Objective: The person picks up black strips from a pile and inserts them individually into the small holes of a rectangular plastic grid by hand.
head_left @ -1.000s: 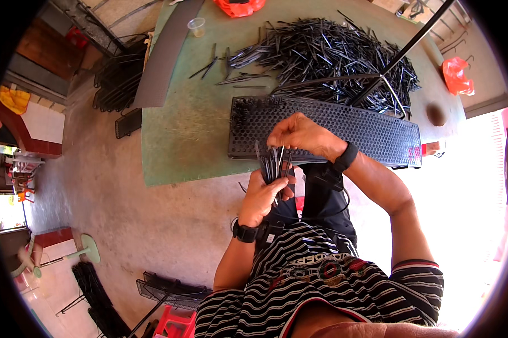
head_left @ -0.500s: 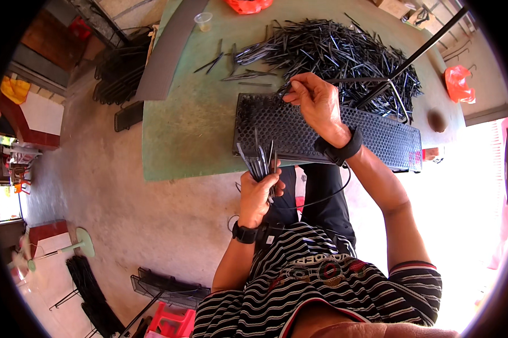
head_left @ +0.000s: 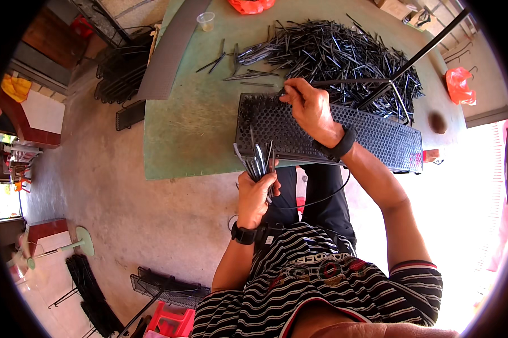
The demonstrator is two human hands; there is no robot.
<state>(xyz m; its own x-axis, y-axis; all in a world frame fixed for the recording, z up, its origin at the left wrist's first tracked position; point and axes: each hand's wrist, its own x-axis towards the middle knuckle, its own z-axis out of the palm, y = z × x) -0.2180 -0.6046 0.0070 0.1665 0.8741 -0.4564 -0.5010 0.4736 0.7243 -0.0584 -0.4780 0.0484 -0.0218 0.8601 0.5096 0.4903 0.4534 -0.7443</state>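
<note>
A black panel full of round holes [head_left: 372, 132] lies along the near edge of the green table. Its left end and part of its far edge look rough, with dark bits standing in the holes. My left hand [head_left: 255, 194] is closed around a bundle of thin black strips [head_left: 259, 160], fanned upward just off the panel's near edge. Over the panel's far edge, my right hand [head_left: 310, 110] is closed in a pinch, fingertips down by the holes. What it pinches is too small and dark to make out. Beyond it spreads a big heap of similar strips [head_left: 344, 56].
A black metal rod frame [head_left: 417, 56] reaches over the heap from the right. Loose strips [head_left: 248, 75] lie left of the heap. On the green table [head_left: 180, 141] stand a clear plastic cup [head_left: 206, 22] and a red bag [head_left: 251, 5]. A dark cable [head_left: 327, 197] hangs below the panel.
My right hand has shifted slightly left along the panel's far edge, still pinched. My left hand with the bundle has stayed nearly in place.
</note>
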